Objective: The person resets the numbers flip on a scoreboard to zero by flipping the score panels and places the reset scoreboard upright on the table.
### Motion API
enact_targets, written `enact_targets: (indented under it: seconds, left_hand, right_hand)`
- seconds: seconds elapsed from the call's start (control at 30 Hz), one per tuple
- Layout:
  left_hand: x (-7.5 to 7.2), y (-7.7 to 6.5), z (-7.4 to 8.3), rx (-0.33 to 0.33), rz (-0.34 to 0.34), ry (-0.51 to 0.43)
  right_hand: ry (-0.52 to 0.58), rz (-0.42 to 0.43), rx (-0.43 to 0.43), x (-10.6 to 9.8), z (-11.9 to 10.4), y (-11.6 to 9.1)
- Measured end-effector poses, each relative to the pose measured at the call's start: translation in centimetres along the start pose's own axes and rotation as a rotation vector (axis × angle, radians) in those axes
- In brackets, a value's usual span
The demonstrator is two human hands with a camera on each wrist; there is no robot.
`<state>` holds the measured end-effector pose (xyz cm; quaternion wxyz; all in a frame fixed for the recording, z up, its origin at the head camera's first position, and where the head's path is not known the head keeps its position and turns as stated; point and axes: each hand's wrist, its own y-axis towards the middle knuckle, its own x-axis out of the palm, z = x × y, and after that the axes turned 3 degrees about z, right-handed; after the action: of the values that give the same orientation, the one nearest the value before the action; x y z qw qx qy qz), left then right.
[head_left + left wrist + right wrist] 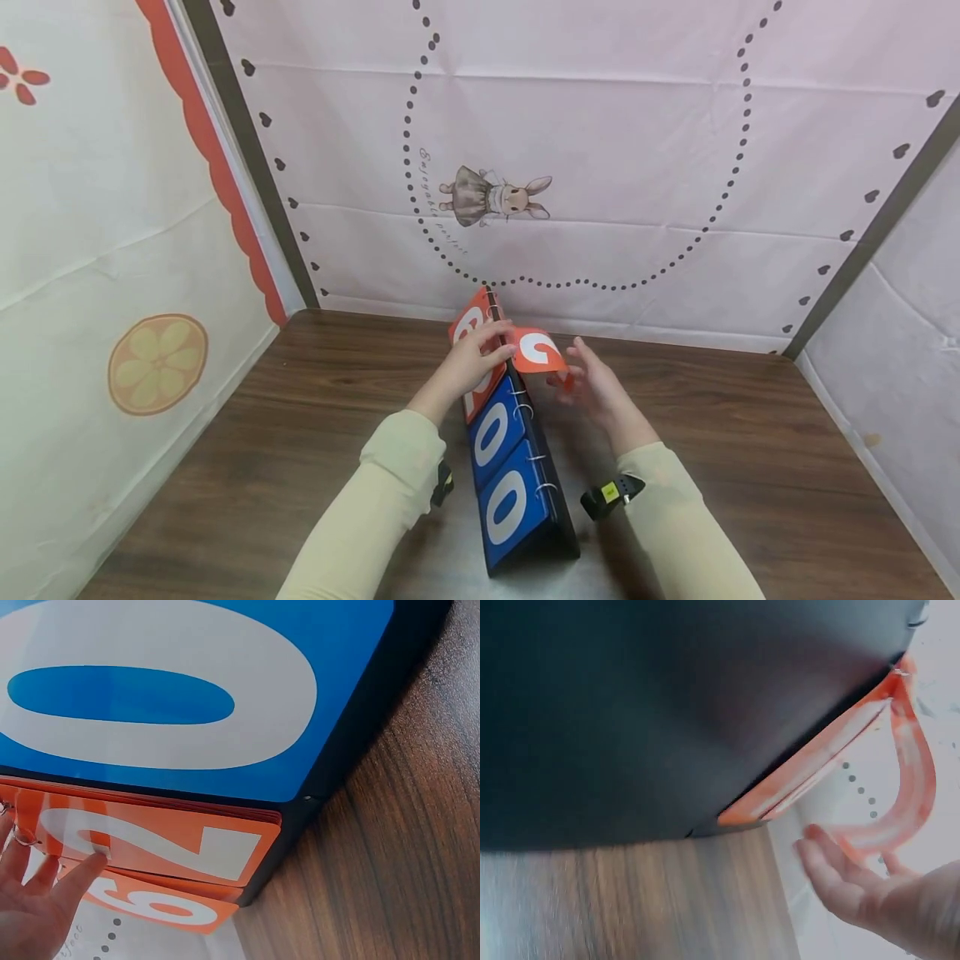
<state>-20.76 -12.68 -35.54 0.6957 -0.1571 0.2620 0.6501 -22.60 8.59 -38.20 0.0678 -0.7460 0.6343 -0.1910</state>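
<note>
Scoreboard (516,454) tented on the table (750,433), red end (468,317) at 12 o'clock
Left hand (474,358) rests loosely on top, nothing clasped, probably steadying it; right hand (602,396) half-curled at a card's (536,348) 4 o'clock edge, likely keeping it arched, can't tell if that grip's pinching.

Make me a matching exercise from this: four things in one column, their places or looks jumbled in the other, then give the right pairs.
1. left hand
2. lifted orange card
3. two cards nearest the person
4. rabbit picture

A. printed on the far backdrop
B. blue, each with a white zero
C. fingertip on an orange 2 card
D. curved, beside the right hand

Pairs: 1-C, 2-D, 3-B, 4-A.
</note>
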Motion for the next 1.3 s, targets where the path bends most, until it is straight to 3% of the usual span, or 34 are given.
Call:
enact_targets:
  seconds: [0.17, 0.27, 0.33, 0.43, 0.6, 0.7, 0.9, 0.97, 1.17, 1.3]
  left_hand:
    - [-0.1, 0.0, 0.1, -0.021, -0.009, 0.002]
    - [-0.1, 0.0, 0.1, -0.059, -0.011, 0.019]
    - [-0.1, 0.0, 0.1, -0.087, -0.013, 0.029]
    - [-0.1, 0.1, 0.0, -0.102, -0.015, 0.035]
    - [-0.1, -0.1, 0.1, -0.11, -0.01, 0.04]
    - [-0.1, -0.1, 0.0, -0.109, -0.014, 0.045]
    - [-0.1, -0.1, 0.1, -0.093, -0.025, 0.043]
    - [-0.1, -0.2, 0.1, -0.098, -0.036, 0.037]
    - [-0.5, -0.6, 0.3, -0.107, -0.079, 0.017]
    - [-1.2, -0.6, 0.4, -0.113, -0.105, 0.025]
  right_hand:
    - [0.453, 0.117, 0.015, -1.0, -0.6, -0.2]
    - [0.642, 0.074, 0.066, -1.2, -0.6, -0.5]
    - [0.65, 0.009, 0.093, -1.2, -0.2, -0.6]
    - [0.53, -0.099, 0.111, -1.1, 0.5, -0.8]
    - [0.381, -0.184, 0.177, -1.2, 1.7, -1.0]
    - [0.389, -0.203, 0.208, -1.4, 2.3, -1.2]
    - [0.375, -0.286, 0.107, -0.8, 2.7, -1.5]
    - [0.251, -0.301, 0.05, -0.3, 2.6, -1.5]
    - [-0.323, -0.269, -0.08, 1.7, 1.8, -2.2]
    - [-0.541, -0.272, -0.106, 2.6, 0.9, -2.7]
